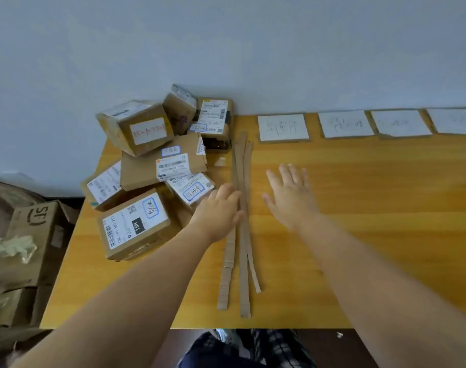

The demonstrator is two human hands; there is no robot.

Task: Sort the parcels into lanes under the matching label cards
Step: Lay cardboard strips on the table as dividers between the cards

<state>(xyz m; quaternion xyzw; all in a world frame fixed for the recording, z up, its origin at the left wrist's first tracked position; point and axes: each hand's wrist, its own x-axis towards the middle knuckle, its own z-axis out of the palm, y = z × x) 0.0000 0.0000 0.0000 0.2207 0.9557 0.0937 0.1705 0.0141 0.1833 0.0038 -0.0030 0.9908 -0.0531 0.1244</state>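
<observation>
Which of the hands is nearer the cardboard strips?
Left. The left hand lies over the cardboard strips, apparently touching them; the right hand hovers open, just to their right, apart.

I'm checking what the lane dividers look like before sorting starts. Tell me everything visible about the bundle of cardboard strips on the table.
The cardboard strips are long, narrow lengths of plain brown corrugated board, at least three of them, lying flat on the yellow wooden table. They run from near the wall end toward the front edge, bunched side by side and partly overlapping, with uneven ends. They sit just right of the parcel pile and left of the first label card. The left hand rests across them; the right hand is spread open beside them, apart.
</observation>
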